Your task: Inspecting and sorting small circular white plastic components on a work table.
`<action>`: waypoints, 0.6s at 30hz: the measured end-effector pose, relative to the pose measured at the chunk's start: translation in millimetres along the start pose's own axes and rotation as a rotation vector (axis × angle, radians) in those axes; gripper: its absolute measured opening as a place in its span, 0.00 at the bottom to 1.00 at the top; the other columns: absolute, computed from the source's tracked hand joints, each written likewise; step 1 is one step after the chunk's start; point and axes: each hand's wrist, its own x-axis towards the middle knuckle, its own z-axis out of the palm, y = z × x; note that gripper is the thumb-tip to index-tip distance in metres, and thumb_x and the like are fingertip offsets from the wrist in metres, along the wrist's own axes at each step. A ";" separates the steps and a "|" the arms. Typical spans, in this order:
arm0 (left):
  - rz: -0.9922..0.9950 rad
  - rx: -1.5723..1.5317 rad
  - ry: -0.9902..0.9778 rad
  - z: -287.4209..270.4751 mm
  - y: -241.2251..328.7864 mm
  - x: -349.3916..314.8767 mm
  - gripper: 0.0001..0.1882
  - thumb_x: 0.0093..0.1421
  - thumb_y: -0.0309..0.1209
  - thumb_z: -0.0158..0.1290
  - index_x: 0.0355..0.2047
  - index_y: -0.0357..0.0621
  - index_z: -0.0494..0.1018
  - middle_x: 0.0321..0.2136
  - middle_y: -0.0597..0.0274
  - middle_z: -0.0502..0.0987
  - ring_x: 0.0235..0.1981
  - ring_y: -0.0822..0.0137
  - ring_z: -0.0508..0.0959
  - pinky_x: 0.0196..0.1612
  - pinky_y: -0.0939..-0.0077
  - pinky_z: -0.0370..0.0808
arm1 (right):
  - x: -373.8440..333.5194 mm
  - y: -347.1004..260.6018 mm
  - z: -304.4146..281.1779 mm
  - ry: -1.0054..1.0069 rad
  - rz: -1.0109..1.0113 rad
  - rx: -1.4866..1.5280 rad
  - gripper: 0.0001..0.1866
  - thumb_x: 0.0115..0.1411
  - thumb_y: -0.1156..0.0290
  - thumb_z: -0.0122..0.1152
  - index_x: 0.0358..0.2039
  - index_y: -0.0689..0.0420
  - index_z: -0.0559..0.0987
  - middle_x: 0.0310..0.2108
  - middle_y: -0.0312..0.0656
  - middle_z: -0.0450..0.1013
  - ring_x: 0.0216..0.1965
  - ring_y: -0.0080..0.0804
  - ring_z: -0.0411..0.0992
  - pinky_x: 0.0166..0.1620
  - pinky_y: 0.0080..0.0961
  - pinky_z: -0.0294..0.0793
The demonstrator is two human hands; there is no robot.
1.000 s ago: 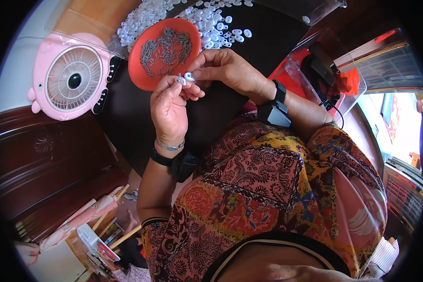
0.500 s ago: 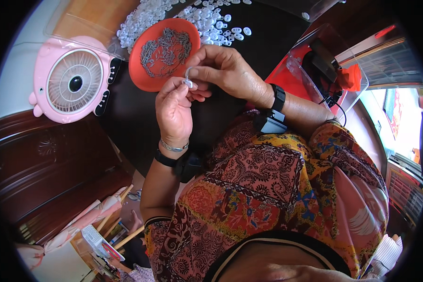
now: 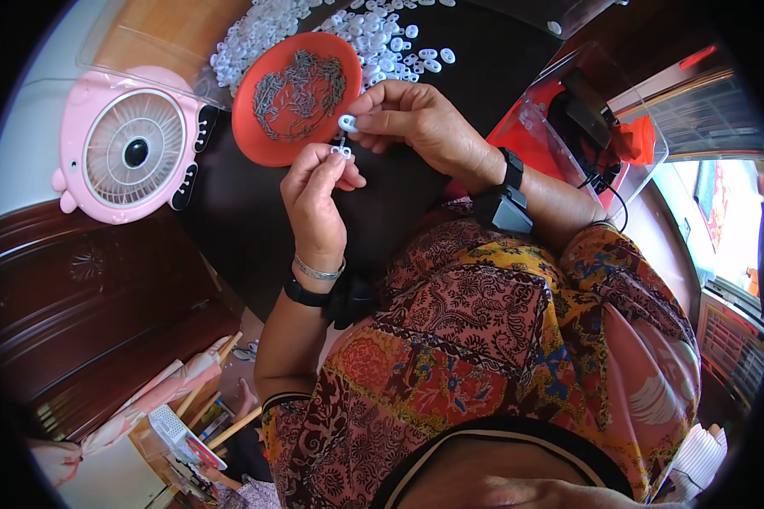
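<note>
Between finger and thumb, my left hand (image 3: 318, 199) pinches a small white plastic piece with two holes (image 3: 340, 153). Just above it my right hand (image 3: 407, 119) grips a white oval plastic piece with a hole (image 3: 347, 123). A short bit of metal (image 3: 343, 141), too small to make out fully, shows between the two pieces. Both hands are over the near right rim of an orange-red bowl (image 3: 267, 151), which holds many short grey metal chains (image 3: 301, 89). Behind the bowl lie heaps of white oval plastic pieces (image 3: 382, 42), some scattered singly.
On the left stands a pink fan (image 3: 136, 153). A clear plastic box (image 3: 611, 165) with black and orange-red things in it is at the right. Another clear container (image 3: 144, 51) sits at the far left. Everything rests on a dark table (image 3: 492, 55).
My right hand has turned slightly, so the white oval piece now faces up and shows whole. The left hand has shifted a little, leaving a small gap between the fingertips of both hands.
</note>
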 end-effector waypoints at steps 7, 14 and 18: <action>0.010 0.049 0.025 5.4 -0.5 -2.4 0.08 0.59 0.27 0.47 0.25 0.37 0.70 0.20 0.64 0.71 0.20 0.75 0.70 0.27 0.84 0.65 | -2.1 0.5 1.4 -0.011 -0.019 -0.034 0.08 0.58 0.74 0.59 0.39 0.59 0.78 0.31 0.38 0.77 0.31 0.20 0.75 0.36 0.15 0.74; -0.014 0.040 0.071 5.6 1.3 -2.7 0.08 0.58 0.27 0.47 0.24 0.37 0.70 0.19 0.66 0.71 0.20 0.76 0.70 0.27 0.84 0.64 | -4.7 2.4 1.8 -0.022 -0.068 -0.116 0.08 0.58 0.75 0.58 0.39 0.59 0.78 0.31 0.37 0.77 0.32 0.20 0.75 0.37 0.15 0.75; -0.008 0.091 0.074 5.9 1.4 -2.9 0.07 0.58 0.26 0.48 0.23 0.38 0.70 0.18 0.67 0.70 0.19 0.77 0.69 0.26 0.84 0.64 | -6.4 0.3 3.9 -0.008 -0.064 -0.165 0.08 0.58 0.75 0.59 0.38 0.59 0.79 0.31 0.36 0.77 0.31 0.19 0.74 0.36 0.14 0.74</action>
